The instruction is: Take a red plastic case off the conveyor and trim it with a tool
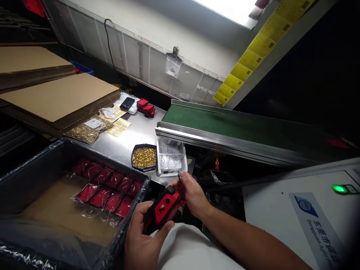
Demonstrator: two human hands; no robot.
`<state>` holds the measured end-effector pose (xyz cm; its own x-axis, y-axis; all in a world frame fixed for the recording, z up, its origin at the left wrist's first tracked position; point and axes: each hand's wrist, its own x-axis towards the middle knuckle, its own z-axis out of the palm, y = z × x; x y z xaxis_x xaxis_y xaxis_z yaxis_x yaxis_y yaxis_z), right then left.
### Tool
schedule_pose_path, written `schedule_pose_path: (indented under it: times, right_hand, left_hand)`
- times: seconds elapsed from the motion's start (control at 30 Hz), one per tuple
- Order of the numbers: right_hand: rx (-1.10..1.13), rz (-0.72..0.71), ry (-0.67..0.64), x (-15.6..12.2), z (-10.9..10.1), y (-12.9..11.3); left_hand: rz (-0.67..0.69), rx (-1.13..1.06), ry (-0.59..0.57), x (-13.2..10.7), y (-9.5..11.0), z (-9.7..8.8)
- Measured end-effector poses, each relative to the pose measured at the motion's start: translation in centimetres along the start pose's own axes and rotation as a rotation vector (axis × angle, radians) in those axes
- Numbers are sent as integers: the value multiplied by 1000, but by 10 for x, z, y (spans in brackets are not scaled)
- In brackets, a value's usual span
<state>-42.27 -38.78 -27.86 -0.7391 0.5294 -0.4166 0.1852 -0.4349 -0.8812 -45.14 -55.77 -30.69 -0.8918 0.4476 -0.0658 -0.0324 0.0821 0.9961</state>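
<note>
My left hand [143, 236] grips a red-and-black plastic device [165, 206] low in the view, its fingers wrapped around the lower edge. My right hand [192, 195] is just above it, and its fingertips pinch a tiny metal ring [179, 175] close to the device's top end. Beyond the fingertips stand a blue tray of small brass parts [144, 157] and a white-rimmed clear tray [170, 156] holding clear plastic bags. The ring is too small to show its exact kind.
To the left, a black bin [104, 157] lined with plastic holds several red packets in film. A green conveyor belt [213, 123] runs behind the trays. A steel table [123, 144] carries a bag of brass parts, a phone and red packets. Cardboard sheets [60, 97] are stacked at the far left.
</note>
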Motion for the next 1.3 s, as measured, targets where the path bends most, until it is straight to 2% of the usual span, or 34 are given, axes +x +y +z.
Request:
schedule_pose_path:
  times: [0.1, 0.2, 0.27, 0.43, 0.53, 0.63, 0.8, 0.87, 1.0, 1.1, 1.23, 1.3]
  right_hand:
    - [134, 92, 141, 1, -1, 17]
    - [306, 182, 222, 2, 0, 19]
    - [347, 203, 251, 3, 1, 13]
    - [336, 177, 305, 1, 5, 9]
    - [310, 178, 320, 2, 5, 17]
    - [199, 98, 293, 3, 2, 20]
    - [-189, -188, 198, -7, -10, 4]
    - [-363, -300, 130, -13, -14, -4]
    - [-494, -353, 62, -20, -18, -15]
    - [-398, -345, 49, -21, -18, -16]
    - [-125, -292, 48, -12, -16, -7]
    - [17, -225, 88, -4, -14, 1]
  left_hand:
    - [-74, -127, -14, -3, 3, 6]
    - [-47, -226, -120, -7, 10, 7]
    - [6, -195, -159, -8, 12, 8]
    - [173, -27, -7, -8, 11, 17]
    - [174, 62, 86, -4, 10, 22]
    - [121, 90, 72, 3, 11, 20]
    - [60, 84, -148, 17, 9, 7]
    - [44, 139, -187, 19, 8, 4]
    - [-103, 151, -233, 16, 8, 6]
    - [-220, 77, -269, 12, 5, 8]
    - [-187, -21, -265, 5, 0, 12]
    - [-169, -54, -205, 2, 1, 16]
